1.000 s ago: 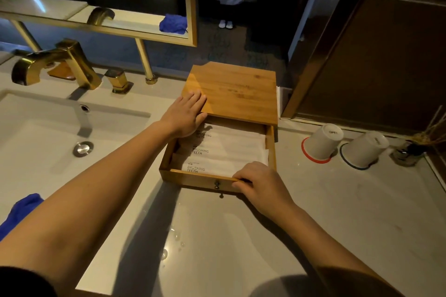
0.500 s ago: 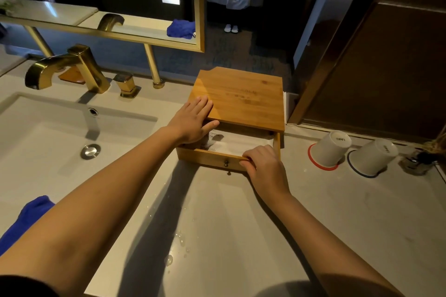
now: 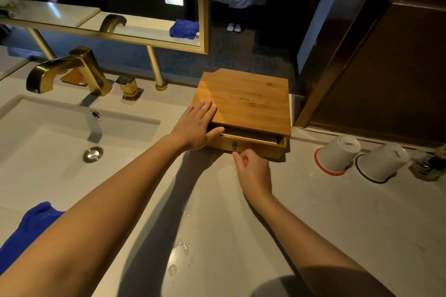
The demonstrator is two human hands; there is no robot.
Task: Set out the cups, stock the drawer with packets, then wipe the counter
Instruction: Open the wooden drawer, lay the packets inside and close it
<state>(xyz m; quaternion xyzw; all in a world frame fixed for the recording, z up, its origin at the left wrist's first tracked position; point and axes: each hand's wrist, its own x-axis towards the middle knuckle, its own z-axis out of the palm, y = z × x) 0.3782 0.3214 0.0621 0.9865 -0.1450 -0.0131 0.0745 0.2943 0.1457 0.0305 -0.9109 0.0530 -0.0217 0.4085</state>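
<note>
Cups [image 3: 337,155] stand inverted beside drawer [image 3: 255,146]; left hand [image 3: 195,128] flat, right hand [image 3: 251,166] fingers curled, empty.

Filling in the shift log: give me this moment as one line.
step: shutting drawer | drawer: nearly shut | left hand: flat on box | right hand: by knob | cups: upside down

- You see a honey-brown wooden box [image 3: 243,101] with fine straight grain and a faint darker stamp on its lid.
- Your drawer [image 3: 253,146] front is the same wood, with a small dark metal knob [image 3: 234,145].
- The table [image 3: 337,224] is pale grey-beige stone, lightly mottled.
- The two cups are white: one cup [image 3: 337,153] has a red rim, the other cup [image 3: 381,163] a dark blue rim.
- The cloth [image 3: 26,231] is bright blue.
- The faucet [image 3: 70,70] is shiny gold.
- The sink [image 3: 48,142] is white.
</note>
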